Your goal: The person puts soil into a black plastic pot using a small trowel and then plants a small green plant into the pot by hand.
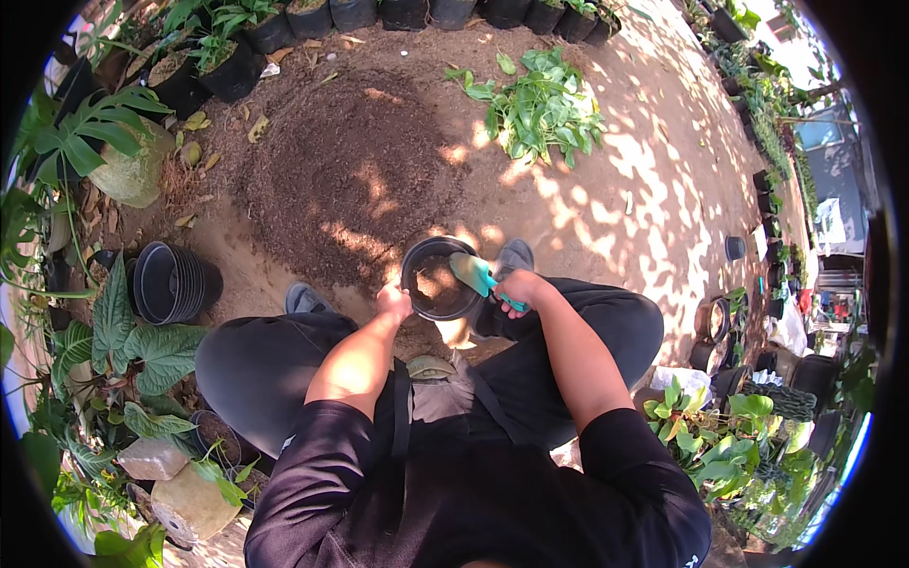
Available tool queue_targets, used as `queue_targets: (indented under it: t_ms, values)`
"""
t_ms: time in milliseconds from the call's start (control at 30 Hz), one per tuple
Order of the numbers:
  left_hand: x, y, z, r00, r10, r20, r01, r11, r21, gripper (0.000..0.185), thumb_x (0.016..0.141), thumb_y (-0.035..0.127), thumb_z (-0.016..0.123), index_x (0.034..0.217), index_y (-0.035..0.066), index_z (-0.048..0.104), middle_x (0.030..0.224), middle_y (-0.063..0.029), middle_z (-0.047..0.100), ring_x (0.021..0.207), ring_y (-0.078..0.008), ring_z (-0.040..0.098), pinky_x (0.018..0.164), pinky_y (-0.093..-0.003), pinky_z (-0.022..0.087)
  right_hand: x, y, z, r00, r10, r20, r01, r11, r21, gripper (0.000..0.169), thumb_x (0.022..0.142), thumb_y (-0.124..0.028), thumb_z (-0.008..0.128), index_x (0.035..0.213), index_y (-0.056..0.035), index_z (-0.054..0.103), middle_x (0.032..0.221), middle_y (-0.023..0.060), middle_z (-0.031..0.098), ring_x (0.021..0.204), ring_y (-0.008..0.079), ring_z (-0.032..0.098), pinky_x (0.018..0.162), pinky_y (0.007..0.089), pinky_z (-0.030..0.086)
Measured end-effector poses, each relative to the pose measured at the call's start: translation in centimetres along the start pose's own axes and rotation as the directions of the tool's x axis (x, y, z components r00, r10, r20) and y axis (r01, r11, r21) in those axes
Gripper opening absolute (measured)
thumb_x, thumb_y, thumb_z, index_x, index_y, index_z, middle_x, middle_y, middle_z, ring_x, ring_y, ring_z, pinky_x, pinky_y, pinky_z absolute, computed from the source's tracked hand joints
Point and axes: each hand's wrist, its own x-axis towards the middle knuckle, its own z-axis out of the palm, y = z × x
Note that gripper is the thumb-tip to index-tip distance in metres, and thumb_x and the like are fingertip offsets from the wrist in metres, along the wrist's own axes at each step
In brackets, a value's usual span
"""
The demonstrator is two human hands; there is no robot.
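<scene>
In the head view my left hand [394, 302] grips the left rim of a black plastic plant pot [407, 273], which is held between my knees. Some brown soil [437, 282] lies inside the pot. My right hand [518, 290] is closed on the handle of a green hand trowel [472, 273], its blade over the pot's right rim and pointing into the pot. Just beyond the pot, a broad heap of dark soil [341, 163] spreads on the ground. A pile of leafy green cuttings [543, 106] lies farther off, right of the heap.
A stack of black pots [177, 282] lies tipped at the left, near large-leaved plants [160, 355]. Black planting bags [348, 13] line the far edge. A rounded stone-like block [135, 167] stands far left. More potted plants [746, 426] crowd the right, and a small pot [735, 248] stands beyond them.
</scene>
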Motion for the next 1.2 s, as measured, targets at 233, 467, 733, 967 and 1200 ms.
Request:
queue_targets:
  t_ms: [233, 467, 733, 967, 1200]
  values:
    - [0.1, 0.0, 0.3, 0.999, -0.039, -0.024, 0.037, 0.997, -0.066, 0.033, 0.080, 0.004, 0.045, 0.109, 0.017, 0.054, 0.064, -0.0030, 0.052, 0.053, -0.0138, 0.051, 0.047, -0.0287, 0.044, -2.4, -1.4, 1.9, 0.916, -0.297, -0.271, 0.050, 0.754, -0.655, 0.026, 0.081, -0.022, 0.048, 0.087, 0.0010, 0.058, 0.079, 0.0146, 0.062, 0.064, 0.0241, 0.062, 0.057, 0.0350, 0.049]
    - [0.0, -0.2, 0.3, 0.997, 0.083, -0.007, -0.083, 0.996, 0.046, 0.031, 0.078, 0.003, 0.046, 0.106, 0.014, 0.055, 0.067, -0.0050, 0.056, 0.054, -0.0156, 0.054, 0.049, -0.0291, 0.045, -4.4, -4.2, 3.7, 0.839, -0.399, -0.370, -0.015, 0.662, -0.749, 0.020, 0.074, -0.014, 0.050, 0.089, -0.0058, 0.061, 0.094, 0.0126, 0.062, 0.084, 0.0261, 0.061, 0.070, 0.0348, 0.049]
    - [0.1, 0.5, -0.8, 0.997, -0.029, 0.076, 0.021, 0.994, 0.105, 0.029, 0.080, 0.019, 0.051, 0.108, 0.017, 0.055, 0.077, -0.0083, 0.061, 0.071, -0.0227, 0.060, 0.064, -0.0341, 0.047, -1.5, -3.3, 1.1, 0.984, -0.150, -0.095, 0.116, 0.947, -0.299, 0.021, 0.074, -0.017, 0.047, 0.071, 0.0012, 0.059, 0.061, 0.0118, 0.061, 0.047, 0.0210, 0.058, 0.046, 0.0316, 0.046]
    - [0.0, 1.5, -0.1, 0.994, 0.098, -0.049, -0.063, 0.876, 0.479, 0.023, 0.083, 0.025, 0.046, 0.095, 0.007, 0.053, 0.089, -0.0155, 0.059, 0.080, -0.0266, 0.056, 0.070, -0.0372, 0.044, -0.4, -2.5, 1.6, 0.969, -0.244, -0.040, 0.240, 0.966, -0.097, 0.034, 0.079, -0.027, 0.053, 0.067, 0.0043, 0.056, 0.061, 0.0113, 0.059, 0.042, 0.0152, 0.052, 0.038, 0.0300, 0.042]
    - [-1.1, -1.5, 2.2, 0.944, -0.289, 0.156, 0.311, 0.940, -0.139, 0.029, 0.085, 0.020, 0.046, 0.105, 0.001, 0.037, 0.068, -0.0123, 0.057, 0.041, -0.0157, 0.053, 0.032, -0.0257, 0.038, -3.2, -4.1, 0.3, 0.924, -0.324, -0.202, 0.192, 0.851, -0.490, 0.025, 0.065, -0.010, 0.054, 0.086, -0.0047, 0.064, 0.090, 0.0133, 0.062, 0.088, 0.0266, 0.060, 0.072, 0.0345, 0.048]
